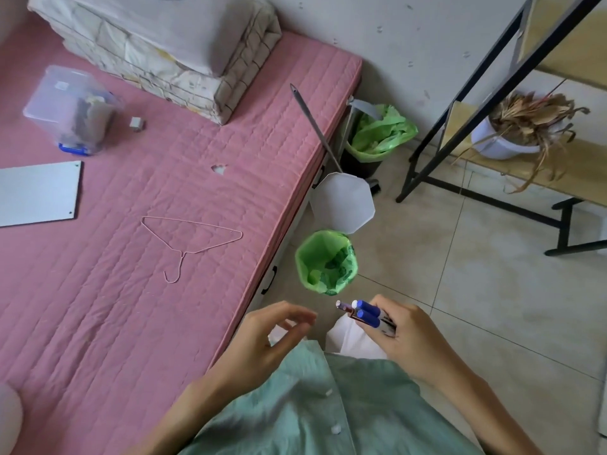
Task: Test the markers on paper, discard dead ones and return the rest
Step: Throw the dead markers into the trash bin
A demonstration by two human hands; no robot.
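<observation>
Head-worn view, forward and downward.

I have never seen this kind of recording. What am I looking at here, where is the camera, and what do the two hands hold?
There is no machine: a person works with bare hands. The one picture comes from a camera worn on the head, looking forward and down, so the arms enter from the bottom edge.

The right hand grips a small bundle of markers, most with blue caps. The left hand holds nothing; its fingers are loosely curled. White paper shows beneath the hands.

Just ahead on the tiled floor stands a small bin with a green bag, its white lid tipped open. To the left is a pink mattress with a wire hanger, a clear plastic box, a white board and folded bedding.
</observation>
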